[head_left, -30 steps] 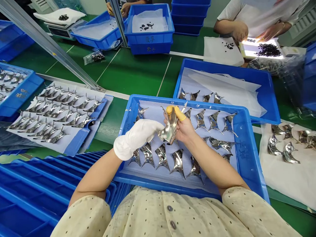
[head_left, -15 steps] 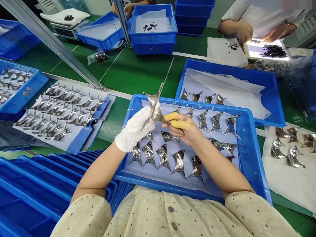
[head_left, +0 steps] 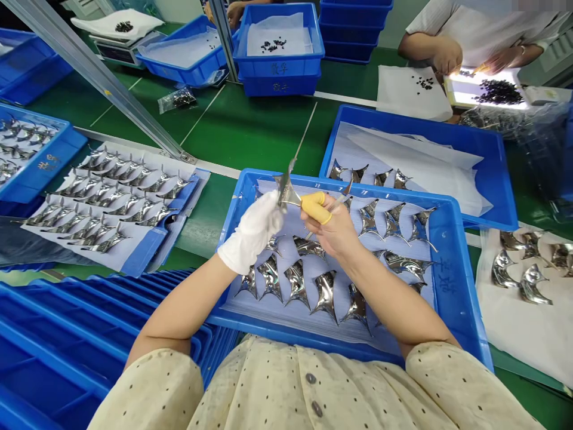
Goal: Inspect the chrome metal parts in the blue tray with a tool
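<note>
Head: left hand (head_left: 257, 228) snug on 1 metal piece (head_left: 289, 191), right hand (head_left: 335, 228) around 1 tool (head_left: 340, 200).

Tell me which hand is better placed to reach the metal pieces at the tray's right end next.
Probably the right hand: it is nearer those metal pieces, though it holds a thin tool. The gloved left hand is farther off, gripping a raised piece.

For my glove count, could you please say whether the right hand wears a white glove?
No, the right hand shows bare skin and yellow finger covers.
</note>
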Available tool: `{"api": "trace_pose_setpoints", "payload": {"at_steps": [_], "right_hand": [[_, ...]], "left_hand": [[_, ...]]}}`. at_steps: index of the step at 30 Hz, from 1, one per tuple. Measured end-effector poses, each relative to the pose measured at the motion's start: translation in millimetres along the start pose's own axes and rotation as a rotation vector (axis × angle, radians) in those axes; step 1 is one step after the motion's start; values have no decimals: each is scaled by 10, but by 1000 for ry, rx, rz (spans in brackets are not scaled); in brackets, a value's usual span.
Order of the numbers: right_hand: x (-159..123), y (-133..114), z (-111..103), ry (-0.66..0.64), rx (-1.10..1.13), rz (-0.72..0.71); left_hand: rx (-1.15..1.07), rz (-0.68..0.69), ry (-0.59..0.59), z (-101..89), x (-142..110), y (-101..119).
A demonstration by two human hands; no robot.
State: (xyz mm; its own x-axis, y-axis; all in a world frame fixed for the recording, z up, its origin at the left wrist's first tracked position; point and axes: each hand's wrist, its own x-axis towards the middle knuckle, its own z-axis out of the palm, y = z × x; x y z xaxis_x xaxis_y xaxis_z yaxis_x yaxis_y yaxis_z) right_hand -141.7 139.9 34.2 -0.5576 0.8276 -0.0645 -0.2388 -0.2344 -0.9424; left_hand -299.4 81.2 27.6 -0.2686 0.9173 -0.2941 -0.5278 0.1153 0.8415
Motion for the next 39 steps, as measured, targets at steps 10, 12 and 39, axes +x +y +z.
{"api": "trace_pose_setpoints", "payload": {"at_steps": [10, 12, 39], "right_hand": [[345, 251, 48, -133, -1475, 52], [382, 298, 124, -171, -1529, 97], [257, -310, -473, -283, -306, 181]], "left_hand": [[-120, 168, 64, -441, 200, 163], [-196, 106, 76, -425, 215, 142], [604, 304, -229, -102, -50, 9]]}}
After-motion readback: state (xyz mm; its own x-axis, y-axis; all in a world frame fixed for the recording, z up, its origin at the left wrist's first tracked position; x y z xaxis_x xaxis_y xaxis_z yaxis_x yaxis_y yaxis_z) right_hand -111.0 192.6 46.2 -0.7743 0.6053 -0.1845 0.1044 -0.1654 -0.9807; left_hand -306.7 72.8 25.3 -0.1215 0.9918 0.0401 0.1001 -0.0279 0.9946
